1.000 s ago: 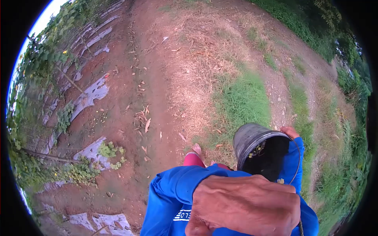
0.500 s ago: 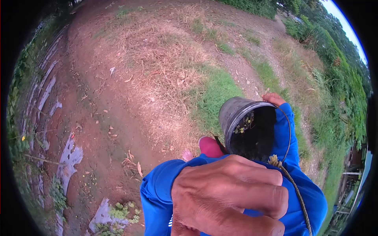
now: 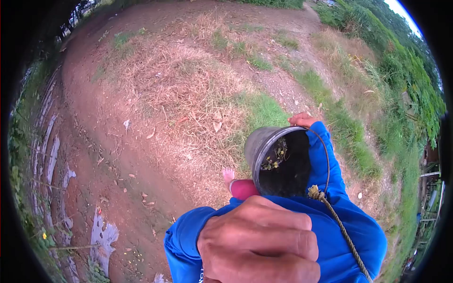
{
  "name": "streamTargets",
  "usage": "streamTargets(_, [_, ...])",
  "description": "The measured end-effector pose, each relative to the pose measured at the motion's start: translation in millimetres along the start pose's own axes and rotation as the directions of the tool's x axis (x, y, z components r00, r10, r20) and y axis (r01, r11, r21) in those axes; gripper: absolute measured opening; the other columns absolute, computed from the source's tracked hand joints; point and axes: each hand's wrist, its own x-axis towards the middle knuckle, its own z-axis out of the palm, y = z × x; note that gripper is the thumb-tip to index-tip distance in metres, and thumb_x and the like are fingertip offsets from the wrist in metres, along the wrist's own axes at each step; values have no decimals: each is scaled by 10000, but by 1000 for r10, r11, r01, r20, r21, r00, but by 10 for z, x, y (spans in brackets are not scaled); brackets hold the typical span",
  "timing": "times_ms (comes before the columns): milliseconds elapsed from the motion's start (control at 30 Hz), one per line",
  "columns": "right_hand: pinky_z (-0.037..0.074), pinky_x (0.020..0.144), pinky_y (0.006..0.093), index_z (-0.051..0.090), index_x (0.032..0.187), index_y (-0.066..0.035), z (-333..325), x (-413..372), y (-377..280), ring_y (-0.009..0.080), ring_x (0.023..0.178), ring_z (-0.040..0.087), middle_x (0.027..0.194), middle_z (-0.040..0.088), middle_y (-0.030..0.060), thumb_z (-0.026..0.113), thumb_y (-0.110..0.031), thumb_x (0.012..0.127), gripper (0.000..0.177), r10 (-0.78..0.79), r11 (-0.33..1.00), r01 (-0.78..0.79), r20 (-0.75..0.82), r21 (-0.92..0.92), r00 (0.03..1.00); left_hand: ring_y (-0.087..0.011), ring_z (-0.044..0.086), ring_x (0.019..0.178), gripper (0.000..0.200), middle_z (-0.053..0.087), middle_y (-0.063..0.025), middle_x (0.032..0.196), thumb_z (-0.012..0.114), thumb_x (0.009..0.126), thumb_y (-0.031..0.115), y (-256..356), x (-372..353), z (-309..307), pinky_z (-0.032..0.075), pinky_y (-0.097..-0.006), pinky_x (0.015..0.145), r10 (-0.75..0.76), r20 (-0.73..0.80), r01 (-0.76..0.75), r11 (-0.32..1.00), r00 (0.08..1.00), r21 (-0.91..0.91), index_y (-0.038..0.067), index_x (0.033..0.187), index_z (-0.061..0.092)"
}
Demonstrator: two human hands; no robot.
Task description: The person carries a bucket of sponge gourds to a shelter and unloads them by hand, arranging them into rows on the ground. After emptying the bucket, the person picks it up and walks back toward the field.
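Note:
My right hand (image 3: 302, 119) has its fingers closed over the far rim of a dark bucket (image 3: 259, 148), near where the thin wire handle meets it. The bucket is tilted with its mouth towards the right, and small yellow-green leafy bits (image 3: 276, 158) lie inside. A twisted rope (image 3: 347, 231) is knotted to the handle and runs down over the blue clothing. Close to the camera, my left hand (image 3: 259, 240) is curled in front of my chest; its fingertips are hidden, so anything inside it cannot be made out.
A bare foot (image 3: 228, 175) below a red trouser leg (image 3: 244, 188) shows on dry grass (image 3: 188, 94). Brown earth with fallen leaves lies to the left, beside weathered grey wood pieces (image 3: 101, 240). A stony path (image 3: 283, 89) and green bushes (image 3: 406, 75) are on the right.
The bucket and my right hand have shifted left in view. My left hand sits slightly lower and further left. The foot shows more clearly, and the ground view has moved.

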Motion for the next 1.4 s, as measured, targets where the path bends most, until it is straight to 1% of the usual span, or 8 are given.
streamTargets(267, [380,642,208,659,823,-64,-46,1026,-58,69,696,485,778,563,2,747,-344,754,301,113,994,-113,170,-14,979,-235,532,508,375,589,-166,712,389,914,235,-229,598,-930,378,-302,399,-116,151,133,986,982,-105,-57,831,610])
streamTargets(467, [419,703,238,673,860,-39,229,879,-557,112,761,545,852,597,38,650,-251,837,214,23,997,-32,123,74,992,-202,545,505,554,560,-143,629,379,992,357,-87,623,-1010,421,-272,405,24,-217,-107,918,976,-383,-117,870,640])
streamTargets(600, [446,800,275,669,946,-2,363,695,-595,153,868,588,928,625,84,594,-154,851,194,-156,929,165,-53,330,986,-242,536,507,411,571,-225,759,409,961,363,-77,704,-1536,401,-317,382,53,266,111,819,962,-564,20,902,629])
streamTargets(800, [437,892,299,650,1013,33,358,635,-372,182,963,596,970,636,109,572,-93,840,227,-489,872,486,-167,-58,856,-187,558,509,559,562,-149,637,351,1000,363,249,753,-1559,422,-260,395,107,-85,-136,737,991,-662,-96,881,645])
streamTargets(1100, [423,916,305,669,940,31,399,560,-547,226,1041,575,1036,621,136,600,-63,813,173,-590,677,528,50,-513,806,-186,544,473,515,555,-145,621,368,993,344,208,803,-1861,384,-249,344,159,-51,-159,798,986,-581,-61,837,643])
streamTargets(1167, [428,907,307,670,942,27,358,636,-453,234,1033,578,1027,621,142,608,-57,805,172,-575,736,529,21,-422,818,-210,553,587,297,565,-98,811,579,776,188,207,872,-2205,442,-320,556,77,529,107,945,845,-308,-35,971,565])
streamTargets(1333, [484,827,340,677,998,18,258,776,-278,265,898,644,925,665,162,670,-114,774,260,-709,577,662,110,-478,697,-206,526,454,452,570,-159,648,415,968,285,15,757,-1652,404,-278,372,98,-183,-180,840,978,-512,-87,811,618])
streamTargets(1400, [474,845,325,674,999,23,197,809,-164,248,924,635,949,665,150,654,-113,792,249,-306,944,287,-113,-162,945,-217,519,447,426,581,-167,669,425,960,258,-17,772,-1590,415,-295,386,131,-201,-215,847,971,-486,-95,810,609])
